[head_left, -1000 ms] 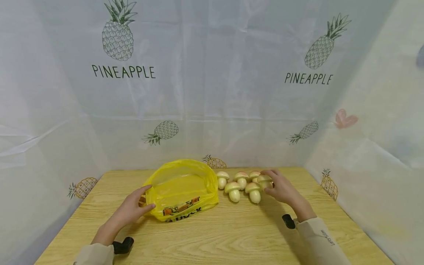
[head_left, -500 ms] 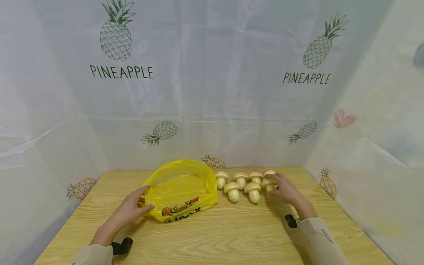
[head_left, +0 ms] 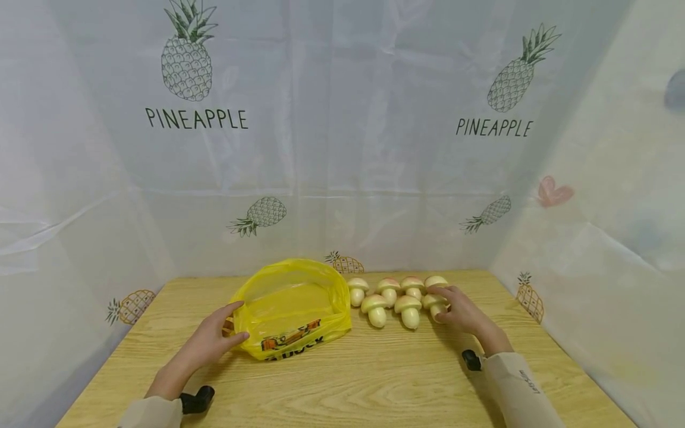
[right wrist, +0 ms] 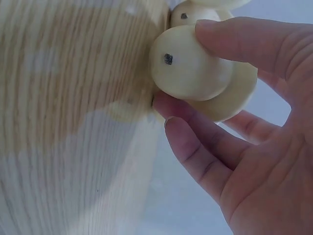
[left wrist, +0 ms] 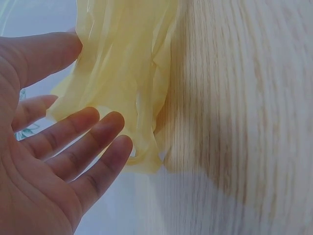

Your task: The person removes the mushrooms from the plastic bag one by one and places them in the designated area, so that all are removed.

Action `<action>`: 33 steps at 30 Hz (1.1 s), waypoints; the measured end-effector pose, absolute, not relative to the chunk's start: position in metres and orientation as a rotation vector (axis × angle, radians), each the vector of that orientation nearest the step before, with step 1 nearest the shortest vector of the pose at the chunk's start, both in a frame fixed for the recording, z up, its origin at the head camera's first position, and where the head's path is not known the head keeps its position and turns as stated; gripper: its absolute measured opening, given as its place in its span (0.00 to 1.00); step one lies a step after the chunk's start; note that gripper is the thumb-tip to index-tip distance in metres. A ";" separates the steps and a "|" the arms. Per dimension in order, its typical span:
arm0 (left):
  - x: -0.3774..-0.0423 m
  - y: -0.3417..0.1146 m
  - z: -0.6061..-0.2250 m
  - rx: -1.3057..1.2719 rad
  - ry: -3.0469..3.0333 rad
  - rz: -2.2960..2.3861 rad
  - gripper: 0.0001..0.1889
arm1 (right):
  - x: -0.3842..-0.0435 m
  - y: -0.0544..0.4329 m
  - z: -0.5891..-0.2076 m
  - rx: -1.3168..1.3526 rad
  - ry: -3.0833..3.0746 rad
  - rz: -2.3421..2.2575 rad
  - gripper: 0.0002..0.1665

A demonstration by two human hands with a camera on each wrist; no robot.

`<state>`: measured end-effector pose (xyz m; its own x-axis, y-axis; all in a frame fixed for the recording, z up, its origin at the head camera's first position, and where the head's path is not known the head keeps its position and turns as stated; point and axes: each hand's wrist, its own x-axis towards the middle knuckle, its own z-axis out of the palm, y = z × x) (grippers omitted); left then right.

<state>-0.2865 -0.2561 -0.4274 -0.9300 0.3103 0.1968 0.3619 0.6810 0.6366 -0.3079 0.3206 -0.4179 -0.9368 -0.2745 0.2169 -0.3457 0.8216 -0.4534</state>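
Observation:
My right hand (head_left: 464,310) holds a pale toy mushroom (head_left: 436,310) at the right end of the front row, its stem toward me. In the right wrist view the thumb presses on the stem of this mushroom (right wrist: 188,66), with fingers on the opposite side. Several matching mushrooms (head_left: 377,313) lie in two rows to its left and behind it. My left hand (head_left: 214,336) rests at the left rim of a yellow plastic bag (head_left: 334,324), whose mouth gapes toward me. In the left wrist view the fingers are spread and loose beside the bag (left wrist: 122,58).
Everything lies on a wood-grain table (head_left: 353,380). White cloth walls (head_left: 342,148) printed with pineapples enclose it at the back and both sides. The bag stands close beside the leftmost mushroom (head_left: 357,292).
My right hand has moved right and slightly toward me, lowering the mushroom to the end of the front row. The mushroom behind it now shows. The left hand and bag stay put.

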 end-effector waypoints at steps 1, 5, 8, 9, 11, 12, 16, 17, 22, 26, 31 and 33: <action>-0.286 -0.256 -0.428 -0.566 -2.812 -1.091 0.39 | -0.308 0.321 -0.419 0.493 -2.863 0.748 0.38; -0.286 -0.256 -0.428 -0.567 -2.810 -1.091 0.39 | -0.310 0.320 -0.421 0.488 -2.866 0.746 0.39; -0.286 -0.256 -0.428 -0.563 -2.811 -1.088 0.39 | -0.311 0.319 -0.422 0.502 -2.864 0.742 0.39; -0.286 -0.256 -0.428 -0.562 -2.811 -1.087 0.39 | -0.311 0.318 -0.422 0.500 -2.864 0.742 0.39; -0.285 -0.256 -0.427 -0.561 -2.812 -1.082 0.38 | -0.310 0.318 -0.422 0.500 -2.864 0.741 0.39; -0.285 -0.256 -0.427 -0.561 -2.812 -1.081 0.38 | -0.310 0.317 -0.422 0.503 -2.866 0.737 0.39; -0.285 -0.255 -0.427 -0.564 -2.814 -1.076 0.38 | -0.309 0.317 -0.422 0.487 -2.870 0.734 0.39; -0.285 -0.255 -0.427 -0.565 -2.814 -1.077 0.38 | -0.309 0.317 -0.422 0.483 -2.872 0.738 0.39; -0.286 -0.255 -0.427 -0.569 -2.806 -1.080 0.39 | -0.308 0.318 -0.420 0.473 -2.881 0.752 0.40; -0.286 -0.255 -0.427 -0.572 -2.799 -1.090 0.39 | -0.308 0.318 -0.419 0.468 -2.890 0.756 0.41; -0.285 -0.255 -0.426 -0.576 -2.802 -1.090 0.39 | -0.306 0.317 -0.418 0.438 -2.903 0.746 0.41; -0.285 -0.255 -0.426 -0.578 -2.802 -1.087 0.39 | -0.306 0.317 -0.417 0.434 -2.906 0.744 0.41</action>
